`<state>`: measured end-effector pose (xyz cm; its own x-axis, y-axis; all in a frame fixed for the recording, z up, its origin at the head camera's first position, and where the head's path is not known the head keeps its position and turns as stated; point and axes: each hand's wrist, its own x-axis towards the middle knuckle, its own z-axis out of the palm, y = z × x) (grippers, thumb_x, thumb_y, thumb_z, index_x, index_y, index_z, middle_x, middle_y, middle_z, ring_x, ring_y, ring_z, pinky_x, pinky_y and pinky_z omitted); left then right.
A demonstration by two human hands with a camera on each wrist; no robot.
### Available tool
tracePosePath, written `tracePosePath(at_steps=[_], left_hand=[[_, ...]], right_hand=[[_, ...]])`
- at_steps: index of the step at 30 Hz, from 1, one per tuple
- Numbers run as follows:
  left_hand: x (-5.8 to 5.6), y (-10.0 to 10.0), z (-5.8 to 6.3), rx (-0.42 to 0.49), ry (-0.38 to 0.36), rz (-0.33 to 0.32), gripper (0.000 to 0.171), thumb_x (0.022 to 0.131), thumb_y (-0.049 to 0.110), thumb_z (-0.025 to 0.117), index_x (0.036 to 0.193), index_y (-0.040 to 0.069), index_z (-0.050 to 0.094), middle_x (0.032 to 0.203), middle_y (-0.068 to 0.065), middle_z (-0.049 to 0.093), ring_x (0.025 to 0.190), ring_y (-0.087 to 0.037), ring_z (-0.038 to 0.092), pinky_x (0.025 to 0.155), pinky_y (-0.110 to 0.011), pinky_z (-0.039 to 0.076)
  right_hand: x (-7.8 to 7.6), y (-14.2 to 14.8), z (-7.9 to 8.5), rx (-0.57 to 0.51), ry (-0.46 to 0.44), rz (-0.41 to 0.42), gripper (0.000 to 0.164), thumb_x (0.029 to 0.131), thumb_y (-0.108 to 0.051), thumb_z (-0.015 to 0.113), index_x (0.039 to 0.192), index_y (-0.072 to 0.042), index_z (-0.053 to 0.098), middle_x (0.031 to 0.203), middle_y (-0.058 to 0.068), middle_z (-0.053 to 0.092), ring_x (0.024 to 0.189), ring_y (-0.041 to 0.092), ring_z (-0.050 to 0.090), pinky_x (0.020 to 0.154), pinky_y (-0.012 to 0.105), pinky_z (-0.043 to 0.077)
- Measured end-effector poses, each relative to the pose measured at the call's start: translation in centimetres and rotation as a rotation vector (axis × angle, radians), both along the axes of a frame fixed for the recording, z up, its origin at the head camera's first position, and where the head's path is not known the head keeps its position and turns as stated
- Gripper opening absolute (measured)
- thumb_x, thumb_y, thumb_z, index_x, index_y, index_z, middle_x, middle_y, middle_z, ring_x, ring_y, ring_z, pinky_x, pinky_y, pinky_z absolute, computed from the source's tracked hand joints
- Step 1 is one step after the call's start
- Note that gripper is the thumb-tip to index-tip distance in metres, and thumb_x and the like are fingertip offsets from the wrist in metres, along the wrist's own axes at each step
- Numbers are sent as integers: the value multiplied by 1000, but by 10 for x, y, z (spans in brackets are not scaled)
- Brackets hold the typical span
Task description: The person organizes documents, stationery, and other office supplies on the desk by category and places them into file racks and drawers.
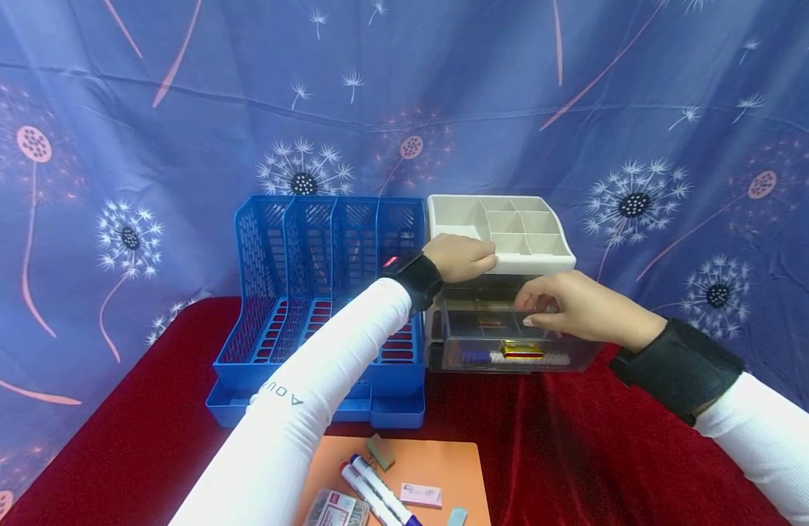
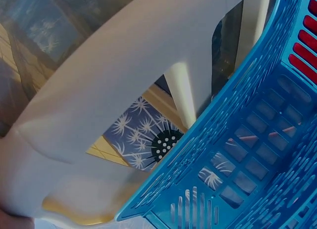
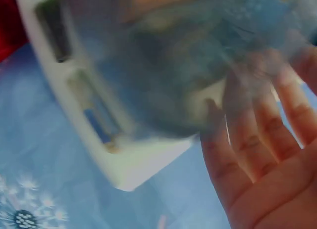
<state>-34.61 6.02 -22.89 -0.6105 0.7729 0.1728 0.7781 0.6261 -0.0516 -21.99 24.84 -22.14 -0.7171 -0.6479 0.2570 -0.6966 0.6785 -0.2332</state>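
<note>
My left hand point(image 1: 460, 257) rests on the front edge of the white desktop organizer point(image 1: 536, 264), fingers over its rim. Below, a smoky see-through drawer point(image 1: 457, 354) with a gold handle point(image 1: 522, 351) stands pulled out. My right hand point(image 1: 568, 305) is bent over the drawer from the right, thumb apart from the fingers. In the right wrist view its fingers point(image 3: 270, 125) are lightly bent, their tips blurred behind the clear plastic. I cannot tell if anything is between them. Pens point(image 1: 490, 358) show through the drawer front.
A blue file rack point(image 1: 246, 285) stands left of the organizer. On an orange board point(image 1: 453, 456) in front lie two markers point(image 1: 378, 491), a green-brown block point(image 1: 381, 451), a pink eraser point(image 1: 421, 495), a light blue piece point(image 1: 457, 517) and a clear box point(image 1: 335, 511). Red cloth point(image 1: 542, 453) covers the table.
</note>
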Motion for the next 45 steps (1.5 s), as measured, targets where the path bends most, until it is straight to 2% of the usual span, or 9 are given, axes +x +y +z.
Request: tracePosePath(at_steps=[6, 10, 16, 21, 25, 32, 37, 40, 45], left_hand=[[-1, -4, -1, -6, 1, 14, 28, 99, 35, 31, 90, 18, 51, 79, 5, 51, 78, -12, 52, 70, -33, 41], [-2, -7, -1, -7, 17, 20, 28, 99, 35, 31, 91, 19, 52, 80, 6, 52, 78, -11, 53, 70, -32, 42], [-3, -7, -1, 2, 11, 12, 28, 98, 35, 32, 92, 19, 54, 79, 6, 52, 77, -11, 52, 69, -31, 41], [-3, -5, -3, -4, 3, 3, 27, 98, 35, 32, 94, 19, 54, 82, 6, 54, 79, -11, 53, 68, -32, 41], [-3, -5, -4, -7, -6, 4, 28, 98, 35, 32, 95, 19, 54, 83, 6, 55, 80, -12, 53, 69, -32, 41], [0, -3, -3, 13, -3, 4, 27, 98, 33, 31, 90, 19, 53, 79, 7, 52, 76, -11, 51, 66, -31, 39], [3, 2, -3, 9, -9, -5, 28, 99, 34, 31, 90, 20, 53, 80, 8, 53, 77, -10, 51, 66, -30, 39], [3, 3, -2, 15, -3, -6, 28, 98, 34, 31, 89, 20, 53, 81, 8, 54, 77, -9, 52, 66, -30, 40], [0, 2, -2, 15, 15, 7, 27, 98, 34, 32, 89, 20, 53, 81, 8, 55, 77, -10, 53, 66, -31, 41]], right_hand=[[23, -27, 7, -99, 214, 116, 28, 73, 3, 76, 94, -13, 67, 85, -9, 64, 73, 2, 58, 63, 24, 48], [42, -51, 0, -118, 248, 220, 31, 73, 2, 75, 98, -14, 67, 91, -8, 65, 79, 5, 60, 69, 24, 49], [70, -84, -26, -31, -1, 278, 22, 83, -10, 70, 103, -18, 67, 95, -10, 65, 87, 3, 60, 76, 25, 50], [82, -103, -61, 49, -212, 296, 20, 84, -15, 69, 103, -18, 68, 94, -12, 65, 84, -3, 56, 75, 18, 47], [83, -113, -91, 15, -241, 342, 17, 83, -11, 70, 99, -15, 69, 89, -11, 66, 80, -6, 56, 71, 12, 45], [79, -130, -137, -36, -366, 307, 10, 86, -11, 67, 95, -10, 71, 83, -11, 65, 72, -7, 51, 66, 12, 43], [77, -138, -160, -67, -341, 347, 10, 79, 1, 64, 83, -8, 68, 66, -13, 51, 61, -8, 39, 55, 7, 34], [75, -142, -166, -73, -398, 282, 11, 78, 0, 64, 83, -10, 67, 61, -14, 45, 55, -7, 36, 49, 10, 31], [71, -152, -175, -67, -520, 151, 18, 80, -5, 67, 97, -11, 69, 74, -15, 57, 60, -5, 47, 54, 14, 40]])
